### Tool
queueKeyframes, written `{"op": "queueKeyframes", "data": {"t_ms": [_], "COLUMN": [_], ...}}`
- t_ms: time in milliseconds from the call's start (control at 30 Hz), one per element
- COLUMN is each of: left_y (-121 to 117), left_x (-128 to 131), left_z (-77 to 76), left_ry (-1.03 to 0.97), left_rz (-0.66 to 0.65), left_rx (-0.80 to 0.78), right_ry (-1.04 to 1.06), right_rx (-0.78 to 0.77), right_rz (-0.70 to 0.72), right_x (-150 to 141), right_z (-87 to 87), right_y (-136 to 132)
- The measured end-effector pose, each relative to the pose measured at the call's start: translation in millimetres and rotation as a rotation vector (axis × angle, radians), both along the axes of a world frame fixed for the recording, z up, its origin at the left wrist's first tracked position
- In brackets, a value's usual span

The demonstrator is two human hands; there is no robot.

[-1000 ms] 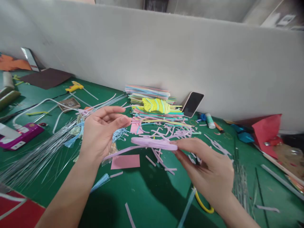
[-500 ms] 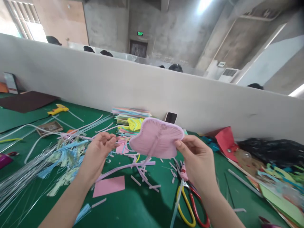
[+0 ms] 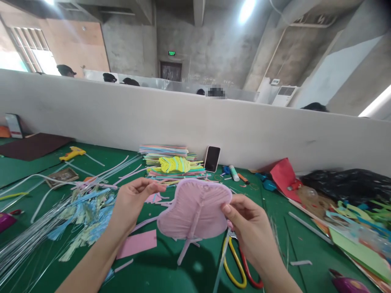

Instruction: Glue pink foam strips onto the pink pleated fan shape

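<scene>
A pale pink fan-shaped piece with a fuzzy rim, a gathered sheer face, a central rib and a short stem is held up over the table. My right hand pinches its right edge between thumb and fingers. Off its upper left edge, my left hand has thumb and fingertips pressed together; anything between them is too small to make out. Beneath the fan lie a pink paper rectangle and a lilac pipe cleaner. Scissors with yellow and red handles are partly covered by my right hand.
Bundled pipe cleaners and a phone are by the white partition. A yellow glue gun, tinsel strands and blue tassels lie left. On the right are a black plastic bag and green paper.
The fan has come lower and nearer, its face now turned more fully towards me. My left hand has shifted a little right, closer to its edge. The view has tilted slightly upwards.
</scene>
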State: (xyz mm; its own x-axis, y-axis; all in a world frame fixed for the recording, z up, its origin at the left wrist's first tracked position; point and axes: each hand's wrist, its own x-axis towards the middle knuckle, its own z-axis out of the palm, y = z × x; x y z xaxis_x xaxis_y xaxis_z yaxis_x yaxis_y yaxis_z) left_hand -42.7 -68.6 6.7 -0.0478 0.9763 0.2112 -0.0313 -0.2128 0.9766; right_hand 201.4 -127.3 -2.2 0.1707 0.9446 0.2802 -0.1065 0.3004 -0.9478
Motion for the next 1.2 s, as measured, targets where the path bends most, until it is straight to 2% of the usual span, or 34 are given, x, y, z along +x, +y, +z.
{"op": "queueKeyframes", "data": {"t_ms": [100, 233, 367, 433, 533, 633, 733, 833, 900, 1033, 1200], "left_y": [-4, -7, 0, 6, 12, 10, -1, -18, -29, -45, -50], "left_x": [14, 28, 34, 36, 38, 40, 40, 41, 43, 55, 69], "left_z": [6.9, 10.7, 10.4, 12.2, 19.0, 28.6, 36.6, 42.1, 45.0, 49.7, 46.5], "left_ry": [0.135, 0.290, 0.426, 0.413, 0.291, 0.271, 0.295, 0.246, 0.287, 0.380, 0.333], "left_rz": [-0.060, -0.074, -0.175, -0.188, -0.208, -0.190, -0.146, -0.157, -0.183, -0.202, -0.181], "left_rx": [0.072, 0.193, 0.143, 0.123, 0.106, 0.037, 0.073, 0.200, 0.236, 0.211, 0.164], "right_ry": [0.026, 0.026, 0.035, 0.024, -0.019, -0.054, -0.072, -0.083, -0.087, -0.116, -0.140], "right_rx": [-0.005, -0.007, -0.021, -0.018, 0.012, 0.052, 0.069, 0.092, 0.109, 0.150, 0.220], "right_rz": [0.008, 0.005, 0.006, 0.007, 0.018, 0.030, 0.036, 0.037, 0.033, 0.033, 0.073], "right_x": [3, 6, 10, 12, 15, 17, 18, 18, 17, 14, 9], "right_z": [-1.5, -2.4, -2.6, -3.2, -5.2, -7.5, -8.6, -7.9, -6.2, -1.1, 3.5], "right_y": [-1, -2, -1, 1, 5, 8, 9, 7, 6, 2, -1]}}
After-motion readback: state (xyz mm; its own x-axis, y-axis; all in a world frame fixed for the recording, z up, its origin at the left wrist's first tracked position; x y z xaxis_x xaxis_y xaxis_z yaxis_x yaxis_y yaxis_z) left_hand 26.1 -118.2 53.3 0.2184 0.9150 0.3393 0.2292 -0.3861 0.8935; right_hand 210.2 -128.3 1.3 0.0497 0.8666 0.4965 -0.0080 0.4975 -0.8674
